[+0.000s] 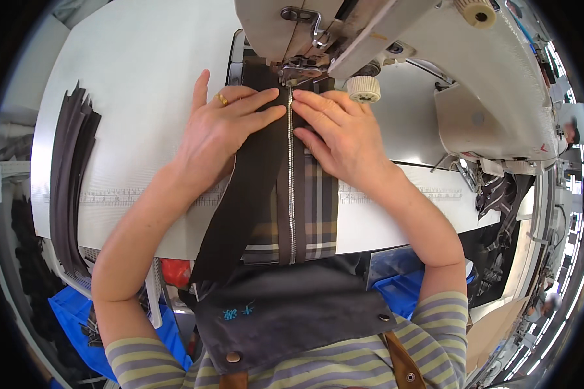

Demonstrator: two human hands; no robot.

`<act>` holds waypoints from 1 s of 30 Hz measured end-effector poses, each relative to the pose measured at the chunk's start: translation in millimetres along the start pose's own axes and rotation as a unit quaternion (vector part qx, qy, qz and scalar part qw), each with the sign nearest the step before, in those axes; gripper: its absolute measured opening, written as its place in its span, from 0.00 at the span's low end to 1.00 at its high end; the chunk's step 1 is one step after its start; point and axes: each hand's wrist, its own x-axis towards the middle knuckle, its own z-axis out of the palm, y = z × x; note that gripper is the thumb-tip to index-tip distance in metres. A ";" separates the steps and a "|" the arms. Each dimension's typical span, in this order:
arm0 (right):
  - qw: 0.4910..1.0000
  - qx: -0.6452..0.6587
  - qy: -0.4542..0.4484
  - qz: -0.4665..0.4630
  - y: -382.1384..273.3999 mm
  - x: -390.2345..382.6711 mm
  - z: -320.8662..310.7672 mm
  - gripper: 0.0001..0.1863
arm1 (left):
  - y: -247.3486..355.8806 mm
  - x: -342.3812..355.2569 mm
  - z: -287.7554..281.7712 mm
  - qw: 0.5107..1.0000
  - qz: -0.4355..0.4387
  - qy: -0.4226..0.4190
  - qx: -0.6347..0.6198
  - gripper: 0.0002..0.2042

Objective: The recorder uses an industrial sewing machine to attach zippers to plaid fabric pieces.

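A metal zipper [291, 194] on dark tape runs over plaid fabric [321, 230] up toward the presser foot [298, 72] of a sewing machine [493, 78]. A wide dark strip [233, 220] lies left of the zipper. My left hand [227, 120] rests on this strip with fingers spread, index and middle fingertips beside the teeth, a ring on one finger. My right hand [340, 133] lies on the zipper's right side, fingers extended and fingertips at the teeth just below the foot. Part of the fabric is hidden beneath both hands.
The white worktable [120, 78] has printed rulers. A stack of dark strips [71, 181] lies at its left. Scrap fabric [503, 194] is piled at right. Blue bins [71, 311] and a red object [175, 269] sit below the front edge. Small figures of people show at far right.
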 end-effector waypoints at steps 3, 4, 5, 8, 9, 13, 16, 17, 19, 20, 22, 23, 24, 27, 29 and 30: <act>1.000 0.010 -0.011 0.008 2.0 2.7 -0.3 0.20 | -0.7 3.4 0.3 1.000 -0.007 0.001 -0.012 0.25; 1.000 0.012 -0.008 0.006 2.2 2.8 -0.4 0.19 | -0.5 4.1 0.0 1.000 -0.007 -0.008 -0.011 0.25; 1.000 0.013 -0.013 0.013 2.3 2.7 -0.3 0.19 | -0.7 4.8 -0.4 1.000 -0.006 -0.009 -0.008 0.25; 1.000 0.012 0.007 0.001 3.9 0.7 2.3 0.19 | -2.0 4.9 0.0 1.000 -0.007 -0.007 -0.007 0.26; 1.000 0.011 0.011 -0.002 4.9 0.0 3.9 0.18 | -3.1 4.5 0.9 1.000 -0.009 -0.004 -0.009 0.25; 0.999 0.004 0.039 -0.025 10.3 2.7 8.7 0.19 | -8.2 6.3 6.8 1.000 0.001 -0.001 -0.003 0.25; 0.998 0.018 0.036 -0.038 3.1 0.3 -1.5 0.17 | -5.3 5.8 0.3 1.000 0.009 0.016 -0.013 0.24; 0.998 0.016 0.044 -0.046 -4.6 -5.1 -8.3 0.17 | -1.7 2.5 -6.4 0.999 0.035 -0.002 -0.002 0.23; 0.988 0.151 0.000 -0.036 -30.4 -28.4 -26.9 0.17 | 9.0 -9.0 -23.2 0.998 0.059 -0.019 0.010 0.22; 0.982 0.184 -0.030 -0.022 -45.0 -44.1 -37.2 0.18 | 16.7 -21.9 -36.9 0.993 0.098 -0.063 -0.011 0.20; 0.972 0.222 -0.070 -0.026 -73.8 -74.3 -48.3 0.19 | 42.2 -50.8 -50.8 0.984 0.132 -0.112 -0.036 0.18; 0.968 0.236 -0.068 -0.046 -85.6 -87.2 -49.6 0.20 | 57.7 -66.8 -53.6 0.987 0.096 -0.106 -0.070 0.18; 0.979 0.187 -0.067 -0.052 -96.1 -95.9 -44.9 0.24 | 67.9 -79.4 -54.0 0.990 0.081 -0.060 -0.103 0.18; 0.996 0.046 -0.061 -0.036 -108.6 -107.9 -31.2 0.23 | 84.2 -103.5 -46.0 0.996 0.006 -0.077 -0.053 0.20; 0.999 0.026 -0.022 -0.032 -109.9 -106.3 -24.0 0.21 | 85.3 -108.8 -41.5 0.995 -0.009 -0.074 -0.059 0.21; 0.999 0.031 -0.001 -0.036 -108.8 -104.5 -22.6 0.20 | 84.4 -109.0 -40.7 0.996 -0.009 -0.075 -0.056 0.20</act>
